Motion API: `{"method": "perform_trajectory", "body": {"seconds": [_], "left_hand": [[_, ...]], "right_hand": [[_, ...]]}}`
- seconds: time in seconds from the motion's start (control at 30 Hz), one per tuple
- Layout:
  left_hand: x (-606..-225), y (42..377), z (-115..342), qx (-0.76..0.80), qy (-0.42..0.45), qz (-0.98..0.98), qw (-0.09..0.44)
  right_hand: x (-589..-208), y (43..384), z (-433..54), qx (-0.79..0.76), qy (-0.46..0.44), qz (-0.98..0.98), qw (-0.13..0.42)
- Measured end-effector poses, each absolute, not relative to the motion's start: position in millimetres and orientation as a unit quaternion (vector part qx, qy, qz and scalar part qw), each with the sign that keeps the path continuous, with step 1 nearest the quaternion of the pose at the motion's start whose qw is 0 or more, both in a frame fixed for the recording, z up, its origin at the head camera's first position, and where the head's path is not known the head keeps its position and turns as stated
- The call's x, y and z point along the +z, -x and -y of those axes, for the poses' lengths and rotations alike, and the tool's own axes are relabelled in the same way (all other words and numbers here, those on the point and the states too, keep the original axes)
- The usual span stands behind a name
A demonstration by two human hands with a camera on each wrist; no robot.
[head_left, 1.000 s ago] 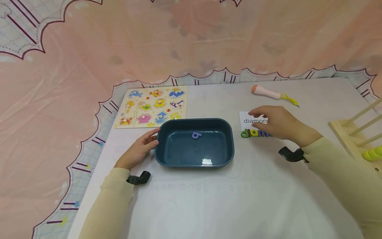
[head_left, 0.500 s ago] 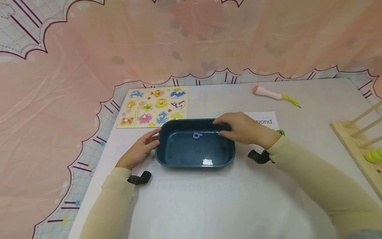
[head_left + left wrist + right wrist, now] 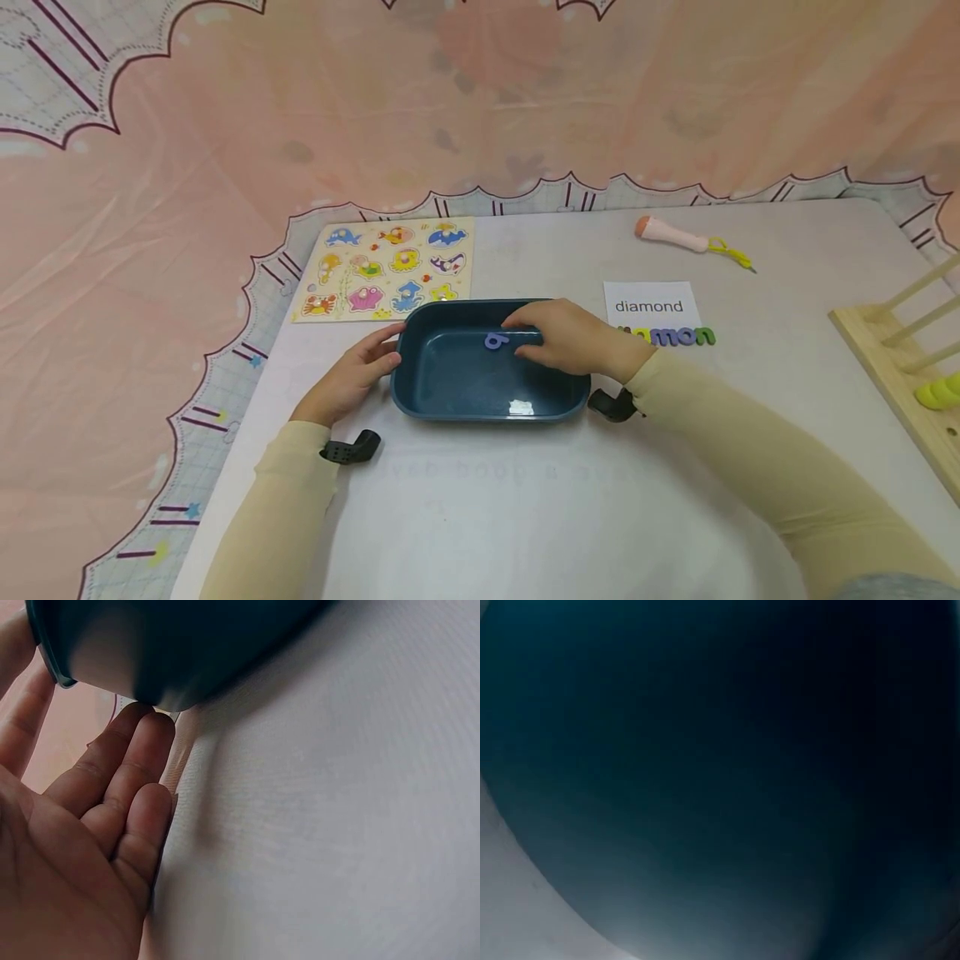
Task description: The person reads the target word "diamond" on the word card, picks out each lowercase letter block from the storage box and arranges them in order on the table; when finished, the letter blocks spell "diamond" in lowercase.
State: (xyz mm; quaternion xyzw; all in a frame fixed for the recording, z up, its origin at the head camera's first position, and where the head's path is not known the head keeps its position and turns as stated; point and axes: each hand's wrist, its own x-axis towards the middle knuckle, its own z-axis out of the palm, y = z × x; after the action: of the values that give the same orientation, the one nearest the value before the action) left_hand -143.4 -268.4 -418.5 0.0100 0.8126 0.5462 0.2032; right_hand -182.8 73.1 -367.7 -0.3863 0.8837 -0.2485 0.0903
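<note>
A dark teal tray (image 3: 450,400) stands mid-table with one small purple toy letter (image 3: 494,342) inside. My left hand (image 3: 348,375) rests on its left side, thumb and a finger touching the rim. In the left wrist view, the other fingers (image 3: 146,754) lie fairly straight beside the tray's outer wall (image 3: 150,652). Over the tray's right part reaches my right hand (image 3: 566,337), thumb and index finger apart, just right of the purple letter. The right wrist view holds mostly dark, blurred tray surface (image 3: 667,787); no fingers show there.
A white card (image 3: 651,305) reading "diamond" lies right of the tray, above a row of coloured letters (image 3: 678,336), partly covered by my right hand. A sea-animal puzzle board (image 3: 390,267), a pink-and-yellow pen-like thing (image 3: 678,236) and a wooden peg rack (image 3: 888,358) surround them.
My right hand has moved left from the card and letters into the tray, up to the purple letter. The left hand keeps its place at the rim.
</note>
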Motion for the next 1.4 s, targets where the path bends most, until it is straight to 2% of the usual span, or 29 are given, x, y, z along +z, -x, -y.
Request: {"method": "perform_trajectory", "body": {"seconds": [0.73,1.4], "left_hand": [[-424.7,146.1,272.2,0.548,0.001,-0.811,0.203],[-425.1,145.2,271.9,0.549,-0.005,-0.811,0.200]], "right_hand": [[-401.9,183.8,-45.1,-0.208,0.396,-0.884,0.138],[-406.8,183.3,-41.1,-0.176,0.365,-0.900,0.158]]}}
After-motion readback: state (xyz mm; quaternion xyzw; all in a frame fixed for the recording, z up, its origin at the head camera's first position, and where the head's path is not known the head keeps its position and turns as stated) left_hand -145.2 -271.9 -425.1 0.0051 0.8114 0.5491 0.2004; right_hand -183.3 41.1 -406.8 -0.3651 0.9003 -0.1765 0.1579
